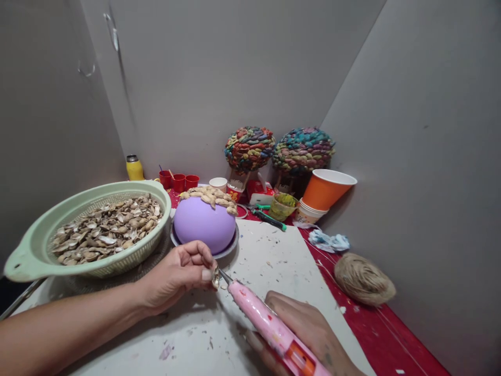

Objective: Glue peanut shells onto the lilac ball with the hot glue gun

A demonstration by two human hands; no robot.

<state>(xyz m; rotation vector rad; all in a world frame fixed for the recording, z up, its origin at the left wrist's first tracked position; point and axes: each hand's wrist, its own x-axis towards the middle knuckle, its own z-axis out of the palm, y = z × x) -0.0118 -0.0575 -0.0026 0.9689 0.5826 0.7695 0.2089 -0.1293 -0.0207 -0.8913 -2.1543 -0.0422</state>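
Between the thumb and fingertips of my left hand (176, 277) is a peanut shell (215, 278), its hollow side turned toward the right. My right hand (301, 324) is wrapped round a pink hot glue gun (260, 313), whose metal nozzle points at the shell and appears to touch it. Just behind my left hand a purple balloon (203, 224) rests in a shallow metal bowl (235, 243). Peanut shells (209, 196) cover the balloon's top. At the left stands a green colander (129, 261) filled with loose peanut shells (109, 230).
Two colourful braided balls (249, 149) stand at the back. Nearby are red cups (179, 183), a yellow bottle (134, 168), pliers (270, 218), an orange paper cup (326, 190) and a twine ball (365, 279). Grey walls enclose the white-topped table (274, 256).
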